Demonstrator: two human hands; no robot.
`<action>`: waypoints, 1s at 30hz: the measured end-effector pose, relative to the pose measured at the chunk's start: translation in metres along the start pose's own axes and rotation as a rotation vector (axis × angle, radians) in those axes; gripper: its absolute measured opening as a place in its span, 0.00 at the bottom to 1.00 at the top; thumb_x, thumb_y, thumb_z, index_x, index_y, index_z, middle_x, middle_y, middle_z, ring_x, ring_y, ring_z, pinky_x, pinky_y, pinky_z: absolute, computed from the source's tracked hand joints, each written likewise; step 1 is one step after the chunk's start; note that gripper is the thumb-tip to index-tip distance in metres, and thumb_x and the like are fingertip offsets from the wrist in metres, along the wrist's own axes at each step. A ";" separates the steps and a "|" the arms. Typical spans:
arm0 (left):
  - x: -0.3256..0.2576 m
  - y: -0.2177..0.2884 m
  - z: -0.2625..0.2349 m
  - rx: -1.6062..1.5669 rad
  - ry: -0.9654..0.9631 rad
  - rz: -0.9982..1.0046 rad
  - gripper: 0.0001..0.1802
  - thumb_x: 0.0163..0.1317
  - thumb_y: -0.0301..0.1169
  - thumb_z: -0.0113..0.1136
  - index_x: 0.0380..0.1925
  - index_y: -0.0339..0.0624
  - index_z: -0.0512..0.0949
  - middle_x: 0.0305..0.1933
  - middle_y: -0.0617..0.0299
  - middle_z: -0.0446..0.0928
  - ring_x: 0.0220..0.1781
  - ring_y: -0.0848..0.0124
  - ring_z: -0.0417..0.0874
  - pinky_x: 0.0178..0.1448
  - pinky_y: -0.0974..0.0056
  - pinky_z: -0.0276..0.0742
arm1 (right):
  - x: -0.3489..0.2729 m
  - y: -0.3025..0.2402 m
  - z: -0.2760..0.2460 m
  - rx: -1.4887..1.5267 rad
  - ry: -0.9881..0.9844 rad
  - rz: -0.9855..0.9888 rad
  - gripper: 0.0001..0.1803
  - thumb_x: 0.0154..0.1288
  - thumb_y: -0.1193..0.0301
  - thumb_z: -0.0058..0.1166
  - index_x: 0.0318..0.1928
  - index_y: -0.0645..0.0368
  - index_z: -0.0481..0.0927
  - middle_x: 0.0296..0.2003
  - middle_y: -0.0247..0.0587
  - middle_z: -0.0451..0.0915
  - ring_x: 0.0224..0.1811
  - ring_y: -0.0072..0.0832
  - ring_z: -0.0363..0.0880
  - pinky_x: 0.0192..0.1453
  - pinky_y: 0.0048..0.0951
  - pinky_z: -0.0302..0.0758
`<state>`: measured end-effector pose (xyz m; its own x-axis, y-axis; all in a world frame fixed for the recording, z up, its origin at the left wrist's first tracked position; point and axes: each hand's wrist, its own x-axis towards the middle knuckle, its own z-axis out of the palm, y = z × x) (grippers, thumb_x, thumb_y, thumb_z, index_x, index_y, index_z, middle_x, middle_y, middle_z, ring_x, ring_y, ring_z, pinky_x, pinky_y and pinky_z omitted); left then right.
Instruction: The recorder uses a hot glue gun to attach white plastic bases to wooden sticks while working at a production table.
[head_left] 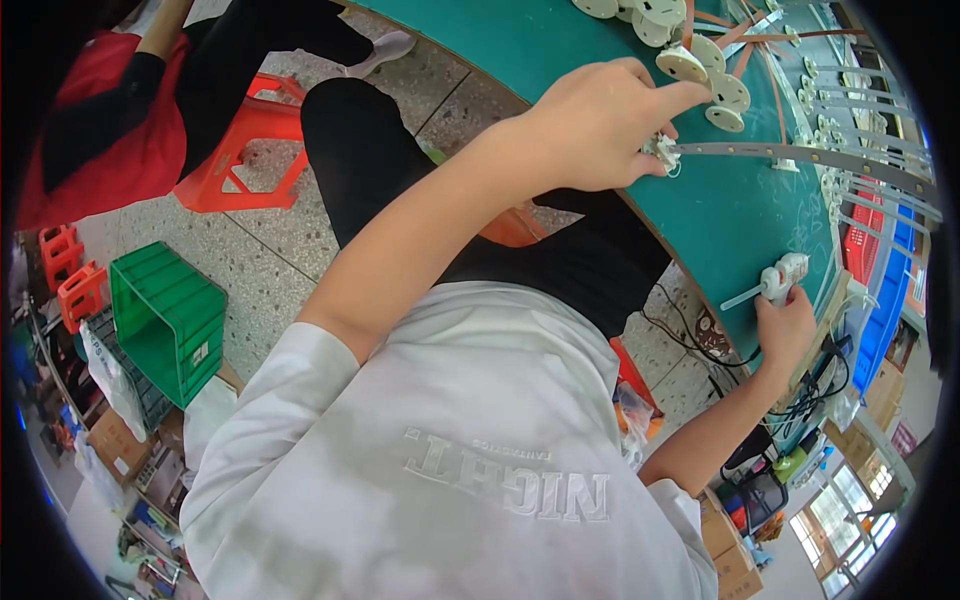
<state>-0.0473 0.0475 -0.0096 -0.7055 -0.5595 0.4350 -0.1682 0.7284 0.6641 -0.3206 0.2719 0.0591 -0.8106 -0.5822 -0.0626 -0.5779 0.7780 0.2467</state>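
Note:
My left hand (600,125) reaches over the green table (520,40), its thumb and fingers pinching a small white part (665,155). From that part a long grey strip (800,155) with evenly spaced dots stretches to the right. At the table's right side my right hand (785,325) is closed around a white hot glue gun (785,275). A pale glue stick (740,298) sticks out of it toward the left. Just beyond my left hand lie several cream round discs (730,92) with slots and brown bands. The fingertips of my left hand partly hide the white part.
Several more strips (865,105) fan out along the table's right end. Beside it are a blue tray (885,300), a red basket (862,235) and black cords (825,375). A red stool (245,150), a green crate (170,320) and another person in red (95,110) are at left.

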 end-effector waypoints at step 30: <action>-0.003 -0.005 0.000 -0.011 0.041 0.031 0.33 0.48 0.35 0.78 0.57 0.49 0.78 0.39 0.67 0.88 0.51 0.58 0.84 0.51 0.54 0.82 | -0.114 -0.114 -0.015 1.181 -0.219 -0.267 0.10 0.72 0.74 0.60 0.49 0.66 0.82 0.36 0.35 0.85 0.29 0.16 0.79 0.33 0.20 0.72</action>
<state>-0.0444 0.0455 -0.0135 -0.6817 -0.5526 0.4796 -0.1394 0.7415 0.6563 -0.1607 0.2458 0.0524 -0.5870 -0.7923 -0.1665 -0.3666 0.4435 -0.8179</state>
